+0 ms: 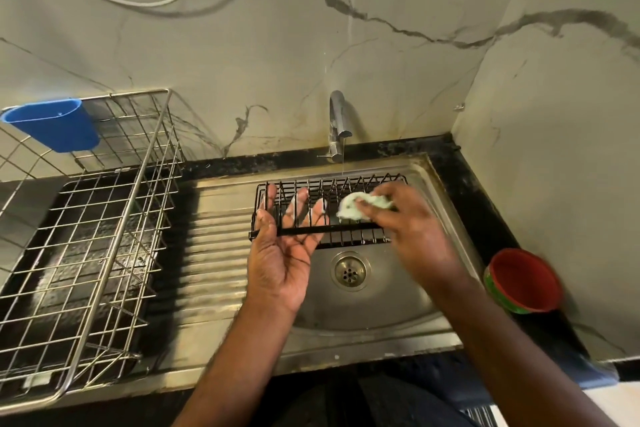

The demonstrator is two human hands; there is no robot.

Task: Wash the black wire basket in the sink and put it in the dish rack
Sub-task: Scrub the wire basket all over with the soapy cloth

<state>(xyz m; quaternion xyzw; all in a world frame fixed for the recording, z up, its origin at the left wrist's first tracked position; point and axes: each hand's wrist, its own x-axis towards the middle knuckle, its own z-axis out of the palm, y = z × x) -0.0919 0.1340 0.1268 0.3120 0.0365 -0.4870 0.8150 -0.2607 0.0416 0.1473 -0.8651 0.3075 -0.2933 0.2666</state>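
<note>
Marble-look wall, steel sink (408, 305) w/ thin stream off the tap (337, 125). Black wire basket (349, 191) tilted up over the basin, just behind the drain. Left hand (280, 253) flat-open, palm up, propping the near rail w/ straight fingers. Right hand (412, 218) clutched a sudsy sponge (353, 206) vs. the wires, blurred. Prob. mid-scrub; rinse & move to dish rack (90, 239) at left not yet done.

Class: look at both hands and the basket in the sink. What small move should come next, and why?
Probably keep scrubbing: draw the soapy sponge in the right hand along the basket, which the left hand steadies. Only a thin stream falls from the tap.
</note>
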